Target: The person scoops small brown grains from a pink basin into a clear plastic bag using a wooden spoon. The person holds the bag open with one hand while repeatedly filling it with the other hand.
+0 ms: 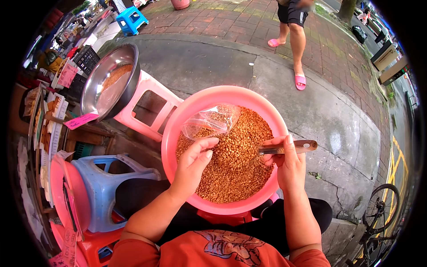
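Note:
In front of me a wide pink plastic basin (171, 133) holds a deep layer of small golden-brown grains or beans (223, 183). My right hand (290, 160) grips the handle of a metal scoop (305, 146) at the basin's right side; the scoop's head is heaped over or sunk in the grains. A clear zip-lock plastic bag (208, 121), partly filled with the same grains, lies on them at the upper left. My left hand (196, 158) hovers at the bag's lower edge, fingers apart and bent; whether a fingertip touches the bag is unclear.
A steel bowl (87, 96) with more grains stands tilted on a pink stool (155, 90) at upper left. Beside my left leg are a blue stool (100, 190) and another pink basin (76, 197). A person in pink slippers (299, 81) stands ahead. A bicycle (380, 210) is at right.

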